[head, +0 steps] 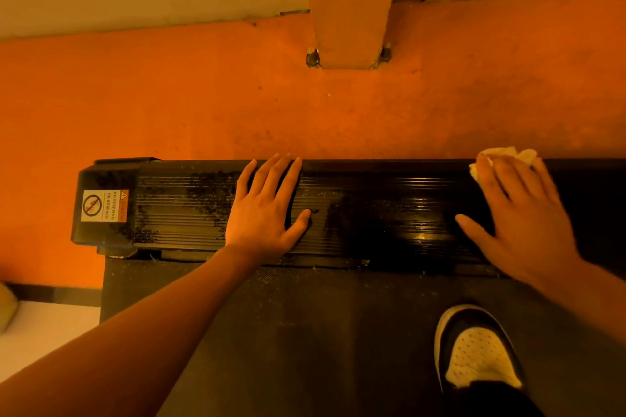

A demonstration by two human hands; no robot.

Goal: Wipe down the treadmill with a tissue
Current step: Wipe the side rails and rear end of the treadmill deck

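Observation:
The treadmill's black ribbed side rail (372, 213) runs across the middle of the head view, dusty toward its left end. My left hand (267, 210) lies flat on the rail with straight, spread fingers. My right hand (515, 213) presses a crumpled white tissue (508, 156) against the rail's far edge at the right; only the tissue's far part shows beyond my fingertips. Below the rail lies the dark running belt (305, 332).
A warning sticker (105, 206) marks the rail's left end cap. Orange floor (203, 95) stretches beyond the rail to a pale wall, with an orange post (349, 10) bolted down. My black-and-white shoe (477, 352) stands on the belt at the lower right.

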